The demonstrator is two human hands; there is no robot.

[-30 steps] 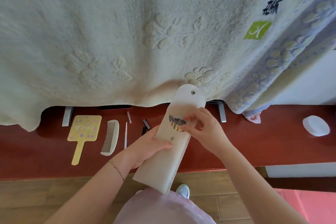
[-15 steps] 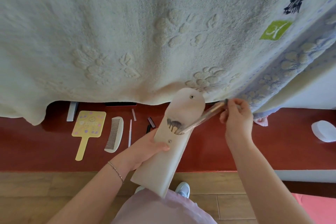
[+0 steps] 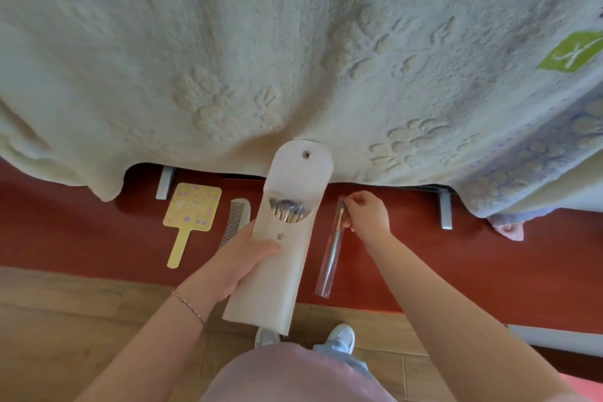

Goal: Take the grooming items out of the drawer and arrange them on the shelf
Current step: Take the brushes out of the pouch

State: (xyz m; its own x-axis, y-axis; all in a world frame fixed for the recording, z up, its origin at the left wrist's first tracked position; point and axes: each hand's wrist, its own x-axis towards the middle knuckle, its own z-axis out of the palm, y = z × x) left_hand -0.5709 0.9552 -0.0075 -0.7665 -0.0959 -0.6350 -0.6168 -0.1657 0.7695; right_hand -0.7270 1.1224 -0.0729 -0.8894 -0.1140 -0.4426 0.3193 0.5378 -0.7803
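Lowered onto the shelf (image 3: 424,258), the right hand (image 3: 367,215) pinches a brush (image 3: 334,245) (sleeved); left hand (image 3: 243,258) grips the pouch (image 3: 287,238) hiding the comb (image 3: 236,220).

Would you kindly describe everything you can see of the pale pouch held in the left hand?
The pouch is a long, flat, cream case, seemingly soft leather or vinyl, with a rounded flap standing open and a metal snap on both flap and body. Brush tips cluster in its curved mouth. The left hand grips its middle from the side, thumb across the front. It is held nearly upright, tilted slightly, above the red shelf, its flap against the hanging towel.
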